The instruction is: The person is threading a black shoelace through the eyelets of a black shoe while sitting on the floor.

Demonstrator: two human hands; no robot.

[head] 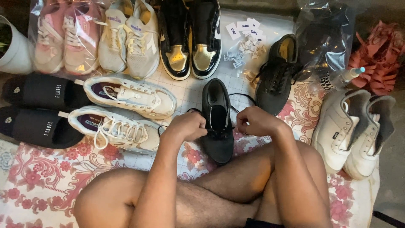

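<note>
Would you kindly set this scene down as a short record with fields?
Setting: floral mat on the floor, person sitting cross-legged
Left hand: closed on the laces of the black sneaker
Right hand: closed on the laces from the other side
Matching black sneaker: apart, upper right
Left of the hands: white sneakers, black slippers
Far right: white high-tops

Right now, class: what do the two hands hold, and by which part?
Both hands, left and right, hold the black shoe by its laces, over the tongue.
</note>
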